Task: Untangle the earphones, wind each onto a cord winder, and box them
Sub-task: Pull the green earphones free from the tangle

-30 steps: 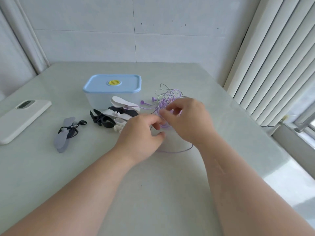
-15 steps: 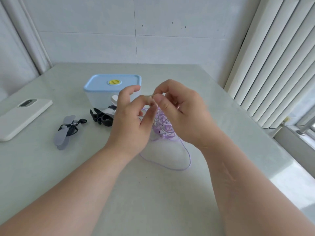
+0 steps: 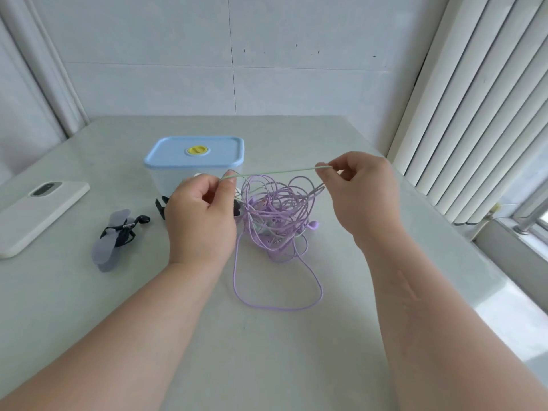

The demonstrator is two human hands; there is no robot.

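Observation:
A tangled bundle of purple earphone cord (image 3: 274,216) hangs between my hands, its lower loop lying on the table. A pale green cord (image 3: 275,172) runs taut above it. My left hand (image 3: 203,216) pinches its left end and my right hand (image 3: 360,192) pinches its right end. A grey cord winder (image 3: 111,241) wound with black earphones lies to the left. A black cord winder (image 3: 161,206) shows partly behind my left hand. The clear box with a blue lid (image 3: 195,157) stands behind, lid on.
A white phone (image 3: 38,212) lies face down at the left edge of the pale table (image 3: 267,336). White vertical blinds (image 3: 480,99) hang along the right side, close to the table edge. A tiled wall stands behind.
My hands rose from the table with the tangle, then moved apart, stretching a pale green cord taut between them. The purple bundle now hangs below.

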